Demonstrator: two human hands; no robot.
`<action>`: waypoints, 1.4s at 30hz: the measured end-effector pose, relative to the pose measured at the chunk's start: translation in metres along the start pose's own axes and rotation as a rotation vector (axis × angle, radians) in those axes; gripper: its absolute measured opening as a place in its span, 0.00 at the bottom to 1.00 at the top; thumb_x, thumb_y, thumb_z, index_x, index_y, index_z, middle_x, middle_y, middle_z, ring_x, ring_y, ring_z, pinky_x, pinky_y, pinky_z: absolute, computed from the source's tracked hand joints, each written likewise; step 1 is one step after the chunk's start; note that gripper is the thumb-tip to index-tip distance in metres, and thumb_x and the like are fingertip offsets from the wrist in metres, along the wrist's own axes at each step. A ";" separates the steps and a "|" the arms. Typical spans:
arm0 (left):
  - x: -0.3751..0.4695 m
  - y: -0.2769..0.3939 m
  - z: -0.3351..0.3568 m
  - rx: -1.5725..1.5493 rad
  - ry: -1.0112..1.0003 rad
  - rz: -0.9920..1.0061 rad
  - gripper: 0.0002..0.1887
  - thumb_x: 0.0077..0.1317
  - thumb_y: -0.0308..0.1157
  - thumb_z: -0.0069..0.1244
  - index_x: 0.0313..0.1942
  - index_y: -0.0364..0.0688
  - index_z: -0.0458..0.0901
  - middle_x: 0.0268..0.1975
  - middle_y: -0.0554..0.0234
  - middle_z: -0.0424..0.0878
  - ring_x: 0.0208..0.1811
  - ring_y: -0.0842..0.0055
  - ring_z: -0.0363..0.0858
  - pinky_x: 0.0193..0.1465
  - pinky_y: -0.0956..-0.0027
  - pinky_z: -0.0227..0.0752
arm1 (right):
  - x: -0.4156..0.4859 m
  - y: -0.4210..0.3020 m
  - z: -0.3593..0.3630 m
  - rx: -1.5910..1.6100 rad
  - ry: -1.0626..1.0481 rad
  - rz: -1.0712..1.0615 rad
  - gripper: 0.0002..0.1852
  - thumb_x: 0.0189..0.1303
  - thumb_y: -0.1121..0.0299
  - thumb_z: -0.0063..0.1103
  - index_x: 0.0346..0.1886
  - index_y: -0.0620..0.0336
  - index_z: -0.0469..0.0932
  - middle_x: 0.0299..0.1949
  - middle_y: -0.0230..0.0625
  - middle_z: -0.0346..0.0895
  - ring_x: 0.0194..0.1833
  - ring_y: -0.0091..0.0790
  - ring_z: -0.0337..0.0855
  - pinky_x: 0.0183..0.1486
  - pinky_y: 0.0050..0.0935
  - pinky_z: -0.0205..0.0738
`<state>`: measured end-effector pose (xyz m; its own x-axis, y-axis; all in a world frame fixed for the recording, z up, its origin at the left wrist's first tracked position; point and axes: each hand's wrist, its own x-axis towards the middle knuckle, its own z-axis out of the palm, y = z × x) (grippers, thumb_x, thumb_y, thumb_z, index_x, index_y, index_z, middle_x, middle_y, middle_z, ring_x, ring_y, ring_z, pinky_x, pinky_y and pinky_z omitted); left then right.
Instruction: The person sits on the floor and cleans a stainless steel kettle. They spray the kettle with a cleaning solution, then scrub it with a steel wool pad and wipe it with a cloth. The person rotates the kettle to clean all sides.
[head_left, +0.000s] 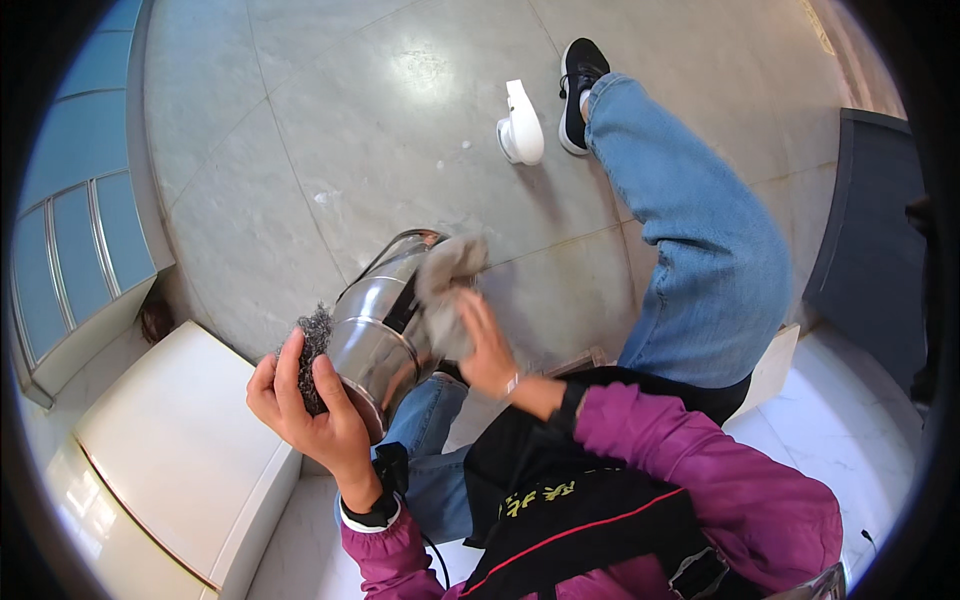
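Observation:
A shiny stainless steel cylindrical vessel (375, 330) with a black handle lies tilted in front of me, its near end low by my lap. My left hand (315, 412) holds a dark steel wool scourer (313, 352) between thumb and fingers, beside the vessel's near end. On the vessel's right side, my right hand (487, 352) presses a grey-beige cloth (446, 300); both are blurred, and the fingertips are partly hidden. Farther out on the floor, a white plastic part (523, 127), perhaps a lid, casts a shadow.
Grey tiles (420, 142) cover the floor. Blue-fronted cabinets (82, 187) and a white cabinet or box (176, 442) stand at left. My jeans-clad leg (697, 240) and black shoe (581, 94) extend at right, near a dark grey panel (862, 225).

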<state>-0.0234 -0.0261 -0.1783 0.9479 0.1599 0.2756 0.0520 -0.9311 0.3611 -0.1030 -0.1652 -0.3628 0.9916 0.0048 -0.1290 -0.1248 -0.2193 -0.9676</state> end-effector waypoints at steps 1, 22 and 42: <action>0.003 0.003 0.002 -0.018 0.002 0.003 0.15 0.65 0.24 0.57 0.53 0.40 0.86 0.49 0.55 0.74 0.53 0.64 0.73 0.58 0.64 0.66 | 0.007 0.037 0.015 -0.112 0.048 0.151 0.34 0.49 0.79 0.55 0.66 0.67 0.69 0.66 0.54 0.65 0.68 0.59 0.65 0.70 0.46 0.63; 0.006 0.004 0.001 -0.005 0.048 -0.015 0.13 0.67 0.27 0.56 0.52 0.41 0.86 0.48 0.57 0.77 0.53 0.66 0.73 0.58 0.65 0.66 | 0.083 0.026 -0.005 -0.207 -0.231 0.264 0.22 0.56 0.67 0.52 0.56 0.59 0.78 0.58 0.48 0.71 0.59 0.55 0.69 0.63 0.49 0.66; 0.013 -0.001 0.009 0.044 0.094 -0.075 0.13 0.70 0.31 0.55 0.53 0.44 0.85 0.48 0.60 0.80 0.53 0.66 0.73 0.59 0.64 0.63 | -0.023 -0.075 0.006 0.022 -0.111 -0.199 0.29 0.50 0.72 0.58 0.60 0.69 0.73 0.60 0.57 0.69 0.60 0.60 0.71 0.63 0.49 0.66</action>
<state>-0.0084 -0.0258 -0.1832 0.9073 0.2574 0.3325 0.1372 -0.9287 0.3446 -0.1163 -0.1427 -0.2886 0.9872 0.1534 0.0427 0.0708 -0.1825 -0.9807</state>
